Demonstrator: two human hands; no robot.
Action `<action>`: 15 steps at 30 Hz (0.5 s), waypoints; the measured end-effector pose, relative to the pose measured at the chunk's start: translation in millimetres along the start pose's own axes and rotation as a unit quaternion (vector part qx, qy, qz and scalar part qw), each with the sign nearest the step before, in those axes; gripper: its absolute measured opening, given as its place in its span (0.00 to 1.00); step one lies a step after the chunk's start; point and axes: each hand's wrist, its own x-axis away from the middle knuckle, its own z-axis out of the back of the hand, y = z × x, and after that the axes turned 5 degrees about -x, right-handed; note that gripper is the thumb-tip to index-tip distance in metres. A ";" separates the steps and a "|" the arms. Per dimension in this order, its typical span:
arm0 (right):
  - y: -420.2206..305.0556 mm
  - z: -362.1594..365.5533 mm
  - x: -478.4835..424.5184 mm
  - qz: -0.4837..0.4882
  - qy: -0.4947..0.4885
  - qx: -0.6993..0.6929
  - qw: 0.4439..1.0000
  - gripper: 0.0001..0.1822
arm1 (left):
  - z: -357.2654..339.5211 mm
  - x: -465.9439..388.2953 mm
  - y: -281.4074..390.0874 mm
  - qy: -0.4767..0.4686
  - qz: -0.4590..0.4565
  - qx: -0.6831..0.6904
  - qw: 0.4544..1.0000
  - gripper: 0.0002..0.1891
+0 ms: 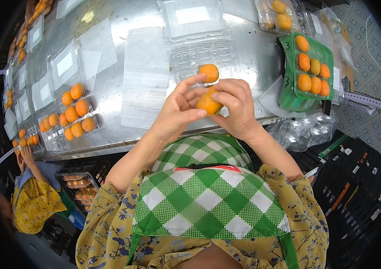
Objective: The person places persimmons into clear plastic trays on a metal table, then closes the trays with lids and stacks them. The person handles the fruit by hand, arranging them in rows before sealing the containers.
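Observation:
In front of my apron both hands meet around one orange persimmon (pixel 206 103), whose green calyx shows at its lower right. My left hand (pixel 178 109) has its fingertips and thumb against the left side of the fruit. The fingers of my right hand (pixel 239 106) wrap its right side. Just beyond, a second persimmon (pixel 209 73) sits at the near part of an opened clear plastic clamshell (pixel 190 55). The clamshell's lid (pixel 194 28), bearing a white label, lies folded back away from me.
White foam sheets (pixel 145 77) lie on the metal table (pixel 109 104). Persimmons in clear trays (pixel 79 112) are at left. A green crate (pixel 293 101) with a filled tray (pixel 315 69) stands right. A co-worker's hands (pixel 25 156) are far left. Black crates (pixel 355 188) flank me.

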 end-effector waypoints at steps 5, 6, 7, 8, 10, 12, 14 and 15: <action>-2.9 16.4 1.5 -0.099 -0.029 -0.041 0.994 0.43 | 8.0 0.3 -13.5 0.066 -0.177 -0.190 0.964 0.44; -2.4 19.7 3.7 -0.120 -0.037 -0.041 0.991 0.44 | 10.6 -0.1 -17.1 0.078 -0.209 -0.232 0.947 0.44; -1.8 21.1 6.3 -0.128 -0.040 -0.041 0.990 0.44 | 14.1 0.4 -19.1 0.081 -0.219 -0.279 0.932 0.45; -0.9 21.5 9.5 -0.135 -0.043 -0.040 0.989 0.45 | 18.4 1.5 -20.3 0.084 -0.227 -0.325 0.914 0.47; -0.1 22.5 14.4 -0.150 -0.048 -0.037 0.987 0.46 | 22.2 3.0 -23.4 0.094 -0.237 -0.377 0.890 0.47; 0.5 23.6 17.9 -0.165 -0.051 -0.031 0.985 0.45 | 23.8 4.4 -26.1 0.110 -0.240 -0.393 0.881 0.46; 5.2 25.6 22.8 -0.186 -0.058 -0.013 0.981 0.43 | 29.8 5.2 -25.4 0.139 -0.235 -0.466 0.841 0.46; 7.6 26.7 25.9 -0.197 -0.061 -0.003 0.978 0.42 | 33.5 5.2 -24.8 0.152 -0.233 -0.501 0.819 0.46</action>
